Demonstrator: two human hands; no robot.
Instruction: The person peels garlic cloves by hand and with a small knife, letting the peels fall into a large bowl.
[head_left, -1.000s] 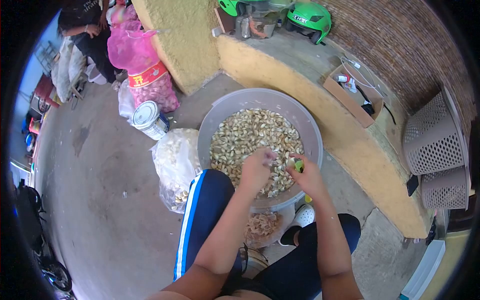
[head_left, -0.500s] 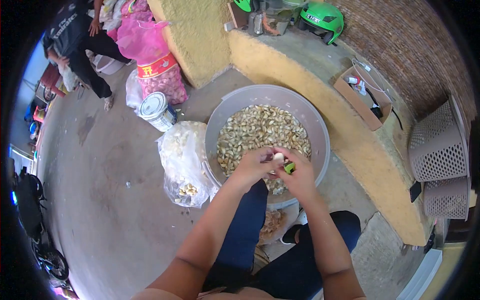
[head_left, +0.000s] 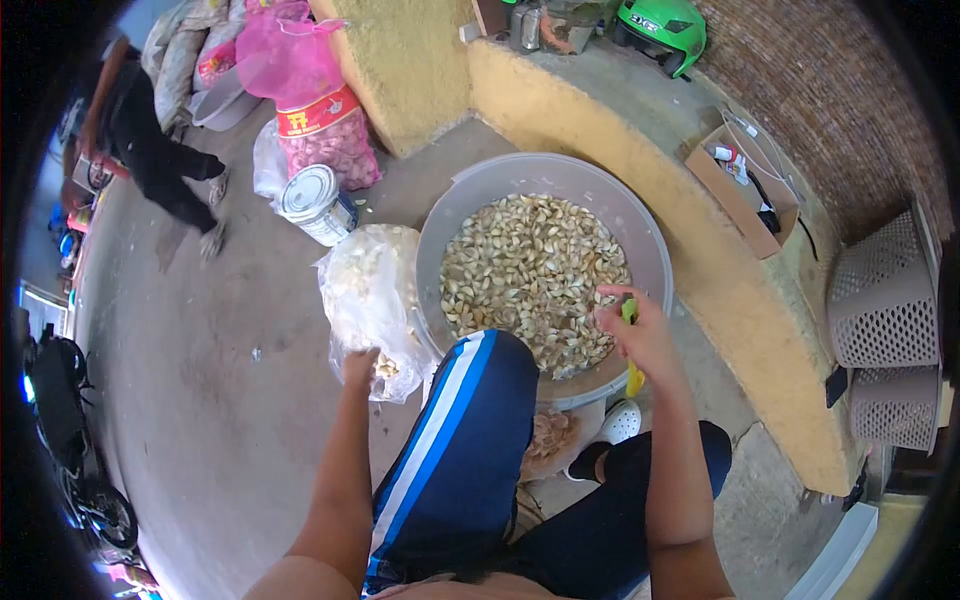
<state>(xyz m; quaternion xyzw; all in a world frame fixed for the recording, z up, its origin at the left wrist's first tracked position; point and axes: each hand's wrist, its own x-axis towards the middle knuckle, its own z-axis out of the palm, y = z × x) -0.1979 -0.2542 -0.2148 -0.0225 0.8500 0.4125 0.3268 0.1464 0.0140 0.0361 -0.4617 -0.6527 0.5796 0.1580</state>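
Observation:
A wide grey plastic tub [head_left: 650, 225] stands before my knees, full of unpeeled garlic cloves [head_left: 530, 270]. My right hand [head_left: 645, 335] is over its right rim, fingers curled round a small tool with a green and yellow handle [head_left: 629, 310]. To the left of the tub sits a clear plastic bag [head_left: 365, 275] of pale peeled garlic, with several peeled cloves [head_left: 387, 367] in its near opening. My left hand [head_left: 360, 366] reaches down to that opening, right beside the cloves; its fingers are mostly hidden.
A lidded metal can [head_left: 315, 205] and a pink mesh sack of garlic [head_left: 330, 150] stand behind the bag. A yellow ledge [head_left: 690, 280] curves along the right, bearing a cardboard box [head_left: 735, 190] and a green helmet [head_left: 665, 35]. Another person [head_left: 150, 130] is at the far left.
My hands were together over the tub with a pale peeled clove between them. My left hand has moved left to the bag; my right has moved right with the tool. The other person has changed position.

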